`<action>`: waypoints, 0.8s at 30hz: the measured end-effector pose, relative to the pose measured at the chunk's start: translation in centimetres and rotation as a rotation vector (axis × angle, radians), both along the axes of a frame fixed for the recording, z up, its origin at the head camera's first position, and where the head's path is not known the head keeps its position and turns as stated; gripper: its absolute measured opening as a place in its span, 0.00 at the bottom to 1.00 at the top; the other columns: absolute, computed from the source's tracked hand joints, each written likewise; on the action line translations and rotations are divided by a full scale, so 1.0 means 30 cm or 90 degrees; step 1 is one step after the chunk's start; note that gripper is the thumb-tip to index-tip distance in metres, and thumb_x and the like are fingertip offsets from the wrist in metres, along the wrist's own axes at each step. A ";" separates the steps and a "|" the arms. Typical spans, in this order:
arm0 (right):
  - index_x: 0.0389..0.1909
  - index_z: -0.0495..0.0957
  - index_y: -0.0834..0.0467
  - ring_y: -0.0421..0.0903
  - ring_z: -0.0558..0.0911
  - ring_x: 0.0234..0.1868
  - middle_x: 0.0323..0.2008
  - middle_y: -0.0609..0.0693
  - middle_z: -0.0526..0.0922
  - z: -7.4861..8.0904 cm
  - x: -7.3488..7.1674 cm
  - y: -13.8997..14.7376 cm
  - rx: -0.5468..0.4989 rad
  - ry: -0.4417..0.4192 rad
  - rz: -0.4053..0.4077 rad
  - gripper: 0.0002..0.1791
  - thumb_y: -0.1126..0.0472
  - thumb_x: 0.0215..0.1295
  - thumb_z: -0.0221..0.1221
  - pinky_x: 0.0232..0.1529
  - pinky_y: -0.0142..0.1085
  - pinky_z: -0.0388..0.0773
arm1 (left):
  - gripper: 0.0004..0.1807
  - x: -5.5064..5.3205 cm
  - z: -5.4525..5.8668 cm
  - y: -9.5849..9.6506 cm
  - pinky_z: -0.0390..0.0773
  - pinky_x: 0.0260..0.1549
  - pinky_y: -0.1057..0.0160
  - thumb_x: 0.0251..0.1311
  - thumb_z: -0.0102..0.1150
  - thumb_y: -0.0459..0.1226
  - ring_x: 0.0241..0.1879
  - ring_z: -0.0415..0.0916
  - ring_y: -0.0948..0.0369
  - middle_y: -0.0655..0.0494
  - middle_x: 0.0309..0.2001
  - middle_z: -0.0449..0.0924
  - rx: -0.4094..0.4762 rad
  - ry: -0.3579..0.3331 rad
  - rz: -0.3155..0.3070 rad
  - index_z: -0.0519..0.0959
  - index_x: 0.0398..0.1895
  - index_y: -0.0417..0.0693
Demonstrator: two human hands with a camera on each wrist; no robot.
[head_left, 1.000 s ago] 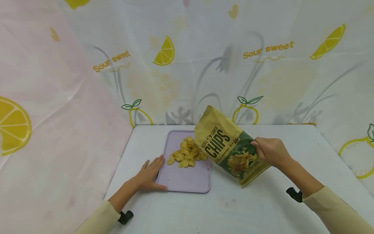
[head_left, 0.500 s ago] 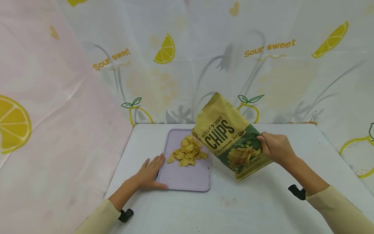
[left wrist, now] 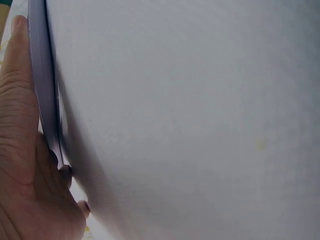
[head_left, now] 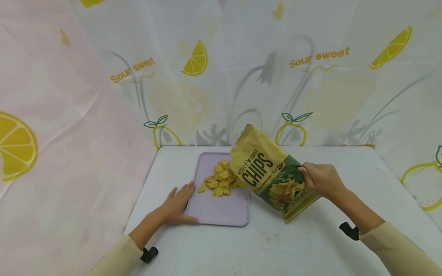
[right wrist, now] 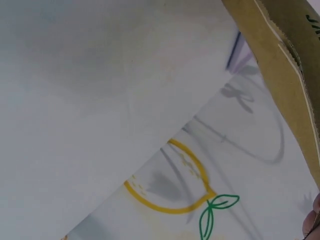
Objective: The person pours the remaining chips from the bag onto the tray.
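My right hand (head_left: 321,179) grips the lower side of a yellow and green bag of chips (head_left: 265,173). The bag slants down to the left, its top end over the right side of a lilac tray (head_left: 218,212). A heap of potato chips (head_left: 219,179) lies on the tray, partly hidden by the bag. At the tray's left side, my left hand (head_left: 177,207) rests with straight, spread fingers along the edge and the thumb at the near corner. The left wrist view shows that hand (left wrist: 20,150) against the tray's side (left wrist: 44,75). Only a bit of fingertip (right wrist: 312,222) shows in the right wrist view.
The tray stands on a white table (head_left: 276,249) with faint brownish marks near the front. Behind it hangs a white cloth (head_left: 238,92) printed with lemons, and a pinkish cloth (head_left: 79,161) hangs on the left. Small crumbs dot the tray's right edge.
The right hand lifts the bag a little half a second ago, then lowers it again to about its earlier tilt. The left hand and tray stay in place.
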State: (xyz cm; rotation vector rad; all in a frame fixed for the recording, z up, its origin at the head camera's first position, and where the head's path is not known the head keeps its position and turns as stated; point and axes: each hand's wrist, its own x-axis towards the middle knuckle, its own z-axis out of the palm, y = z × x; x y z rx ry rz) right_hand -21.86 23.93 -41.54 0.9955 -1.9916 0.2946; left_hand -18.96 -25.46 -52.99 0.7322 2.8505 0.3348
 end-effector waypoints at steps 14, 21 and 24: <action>0.17 0.61 0.55 0.30 0.48 0.13 0.11 0.38 0.52 0.012 0.002 0.021 -0.005 -0.027 -0.004 0.28 0.46 0.80 0.39 0.12 0.25 0.48 | 0.72 -0.001 0.000 0.005 0.40 0.72 0.33 0.42 0.60 0.76 0.79 0.42 0.44 0.45 0.80 0.38 0.001 -0.008 0.004 0.43 0.79 0.40; 0.17 0.61 0.55 0.32 0.48 0.13 0.11 0.39 0.52 -0.007 0.006 0.015 -0.004 -0.021 -0.006 0.28 0.47 0.80 0.40 0.12 0.26 0.49 | 0.72 0.006 0.001 -0.001 0.41 0.72 0.34 0.42 0.60 0.75 0.79 0.42 0.46 0.47 0.81 0.38 0.009 0.002 0.006 0.43 0.79 0.41; 0.17 0.61 0.55 0.30 0.48 0.14 0.11 0.38 0.53 -0.007 0.004 0.012 -0.011 -0.019 -0.002 0.28 0.47 0.80 0.40 0.11 0.26 0.49 | 0.71 0.009 -0.001 -0.001 0.40 0.72 0.34 0.42 0.59 0.76 0.79 0.41 0.46 0.48 0.81 0.37 0.018 -0.002 0.007 0.43 0.79 0.41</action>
